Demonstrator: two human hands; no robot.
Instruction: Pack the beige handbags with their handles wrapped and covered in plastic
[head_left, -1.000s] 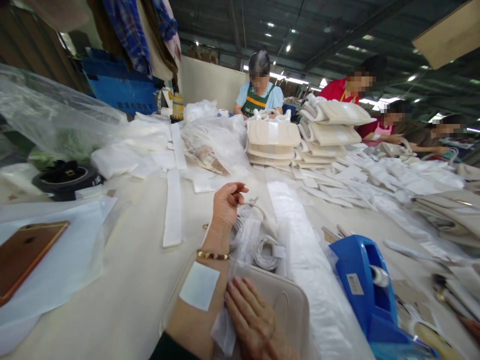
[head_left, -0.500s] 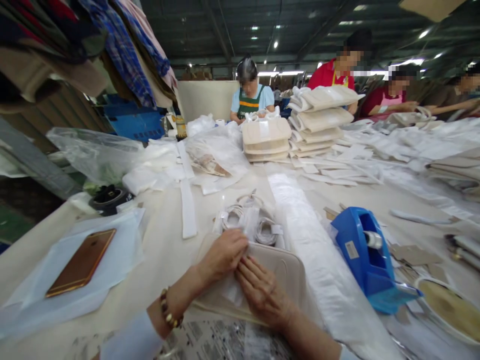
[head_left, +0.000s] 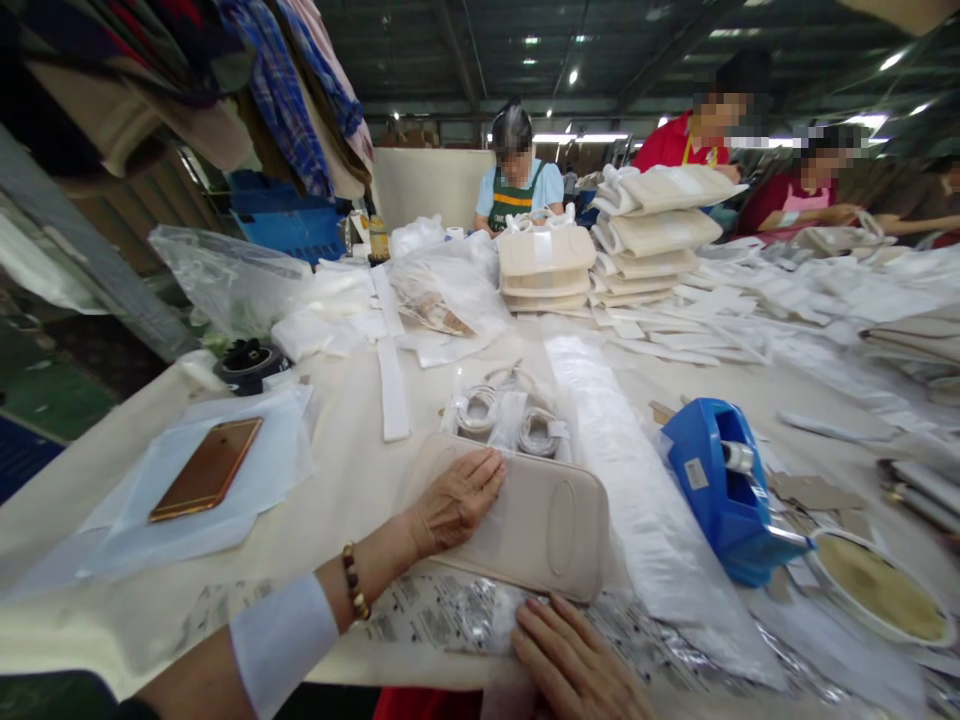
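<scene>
At the far left, a copper-coloured phone (head_left: pixel 206 470) lies back up on pale sheets (head_left: pixel 274 470), its long axis slanting away to the right. Beyond it stands a round black object (head_left: pixel 251 365), and further right a narrow white strip (head_left: pixel 392 390) points away from the wearer.

The left hand (head_left: pixel 461 498), a beaded bracelet (head_left: pixel 355 582) at its wrist, lies palm down on the left part of a flat beige bag (head_left: pixel 536 525), fingers together and stretched out, not closed around anything. The bag is on the table in front of the wearer; its long axis runs crosswise, dipping slightly towards the wearer at the right end, where an oval outline shows. Two coiled straps (head_left: pixel 538 432) sit side by side at its far edge.

Near the table's front edge, the right hand (head_left: pixel 574 660) rests over printed clear film (head_left: pixel 420 615), fingers extended; whether it pinches the translucent strip beneath cannot be told.

Right of the bag, a long run of white plastic (head_left: pixel 622 480) stretches away from the wearer, followed by a blue tape dispenser (head_left: pixel 716 490) and a round tub (head_left: pixel 877 585).
</scene>
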